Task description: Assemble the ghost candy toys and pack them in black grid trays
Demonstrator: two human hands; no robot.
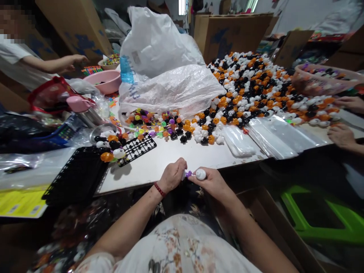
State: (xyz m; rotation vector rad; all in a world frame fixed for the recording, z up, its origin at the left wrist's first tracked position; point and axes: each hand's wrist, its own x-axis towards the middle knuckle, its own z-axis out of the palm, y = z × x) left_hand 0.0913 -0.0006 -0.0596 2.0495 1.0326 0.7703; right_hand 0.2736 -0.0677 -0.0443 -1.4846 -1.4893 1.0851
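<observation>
Just off the table's front edge, my left hand (173,175) is closed around a small white piece, mostly hidden by the fingers. My right hand (212,182) pinches a white rounded piece (200,174). A small purple piece (188,174) sits between the two hands and seems to link what they hold. Beyond them on the white table (142,172) lies a large pile of orange, black and white pieces (244,87). Smaller colourful pieces (162,125) lie to the left of that pile.
A black grid rack (138,149) and black tray (75,176) are at left, with assembled pieces (113,146) beside them. Clear bags (284,136) lie at right. A white sack (167,68) stands behind. Another person's hands (342,136) are at far right; a second person is at upper left.
</observation>
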